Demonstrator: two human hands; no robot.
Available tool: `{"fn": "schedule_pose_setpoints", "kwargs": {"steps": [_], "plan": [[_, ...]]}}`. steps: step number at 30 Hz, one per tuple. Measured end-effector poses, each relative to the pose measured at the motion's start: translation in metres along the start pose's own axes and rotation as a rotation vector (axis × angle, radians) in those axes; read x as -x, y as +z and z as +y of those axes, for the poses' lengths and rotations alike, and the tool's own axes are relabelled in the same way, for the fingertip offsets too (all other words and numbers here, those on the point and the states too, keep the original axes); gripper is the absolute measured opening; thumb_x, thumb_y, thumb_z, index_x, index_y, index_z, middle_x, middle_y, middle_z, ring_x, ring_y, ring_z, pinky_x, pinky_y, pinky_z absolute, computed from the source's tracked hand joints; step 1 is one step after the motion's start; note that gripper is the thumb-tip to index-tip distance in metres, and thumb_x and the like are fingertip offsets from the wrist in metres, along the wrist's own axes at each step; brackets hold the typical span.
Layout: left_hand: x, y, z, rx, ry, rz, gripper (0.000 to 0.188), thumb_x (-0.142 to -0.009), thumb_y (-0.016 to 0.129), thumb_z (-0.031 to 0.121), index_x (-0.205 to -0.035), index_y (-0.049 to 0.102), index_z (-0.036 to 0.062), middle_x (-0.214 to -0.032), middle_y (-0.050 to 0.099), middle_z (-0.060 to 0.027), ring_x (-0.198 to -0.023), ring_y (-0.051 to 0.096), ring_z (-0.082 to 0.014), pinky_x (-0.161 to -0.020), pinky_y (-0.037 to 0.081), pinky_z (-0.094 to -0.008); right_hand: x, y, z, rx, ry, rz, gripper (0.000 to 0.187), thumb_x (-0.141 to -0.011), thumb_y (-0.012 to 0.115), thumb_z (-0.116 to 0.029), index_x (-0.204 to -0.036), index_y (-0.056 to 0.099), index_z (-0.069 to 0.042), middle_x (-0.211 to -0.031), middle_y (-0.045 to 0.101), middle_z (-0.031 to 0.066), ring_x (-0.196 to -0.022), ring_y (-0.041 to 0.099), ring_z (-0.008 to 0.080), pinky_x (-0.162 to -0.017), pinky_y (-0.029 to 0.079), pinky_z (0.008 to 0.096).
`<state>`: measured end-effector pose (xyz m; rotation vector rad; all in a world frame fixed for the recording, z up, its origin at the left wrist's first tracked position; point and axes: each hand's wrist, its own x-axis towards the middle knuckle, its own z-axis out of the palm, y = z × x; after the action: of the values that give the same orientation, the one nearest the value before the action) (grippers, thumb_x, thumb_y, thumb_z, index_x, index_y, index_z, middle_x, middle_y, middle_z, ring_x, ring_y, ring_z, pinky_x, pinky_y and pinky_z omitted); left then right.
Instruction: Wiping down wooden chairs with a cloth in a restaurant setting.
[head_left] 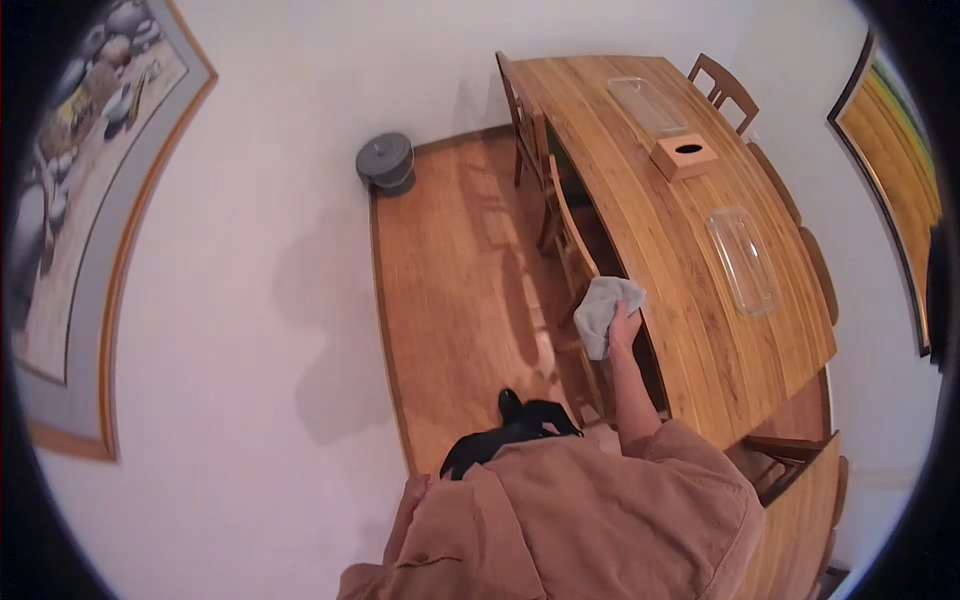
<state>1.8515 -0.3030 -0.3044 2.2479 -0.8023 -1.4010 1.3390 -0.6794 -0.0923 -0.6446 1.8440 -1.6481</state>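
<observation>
The short-sleeved shirt (610,510) is brown — trousers (487,445) black.

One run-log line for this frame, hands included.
right hand: gripping grey cloth | left hand: low by body, grip unclear | wooden table: two clear trays, tissue box | grey bucket: by wall

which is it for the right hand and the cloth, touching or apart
Touching: the head view shows the cloth bunched in the right hand, with no gap between them.

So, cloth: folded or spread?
Not spread: the cloth is gathered into a compact bundle in the right hand. Whether neatly folded, cannot tell.
</observation>
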Motion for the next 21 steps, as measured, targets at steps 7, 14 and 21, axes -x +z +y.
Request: {"fn": "schedule_pose_setpoints", "kwargs": {"steps": [7,14,21], "plan": [[-0.089,-0.104,0.167,0.277,-0.041,0.036,0.023,-0.095,0.058,0.016,-0.112,0.058,0.0014,-0.076,0.063,-0.0073,-0.065,0.061,-0.0145,-0.056,0.048,-0.0257,-0.023,0.143,0.019,-0.028,0.211,-0.262,0.051,-0.083,0.064,-0.014,-0.129,0.053,0.005,-0.123,0.062,0.0145,-0.111,0.06,0.0259,-0.096,0.046,0.0356],[-0.215,-0.161,0.234,0.181,-0.204,-0.064,0.032,-0.093,0.062,0.026,-0.115,0.058,0.0034,-0.087,0.068,-0.0114,-0.076,0.065,-0.0208,-0.064,0.051,-0.033,-0.073,0.244,0.04,-0.088,0.354,-0.056,0.05,-0.081,0.06,-0.012,-0.128,0.054,0.005,-0.12,0.063,0.0136,-0.11,0.06,0.0259,-0.096,0.045,0.0371],[-0.421,-0.217,0.294,-0.762,0.696,-0.248,0.029,-0.097,0.052,0.024,-0.118,0.06,0.0059,-0.094,0.068,-0.0122,-0.082,0.066,-0.0272,-0.071,0.052,-0.0446,-0.108,0.337,-0.026,-0.256,0.277,0.163,0.042,-0.09,0.057,-0.01,-0.13,0.056,0.001,-0.124,0.063,0.011,-0.112,0.058,0.0237,-0.099,0.044,0.0374]]}}
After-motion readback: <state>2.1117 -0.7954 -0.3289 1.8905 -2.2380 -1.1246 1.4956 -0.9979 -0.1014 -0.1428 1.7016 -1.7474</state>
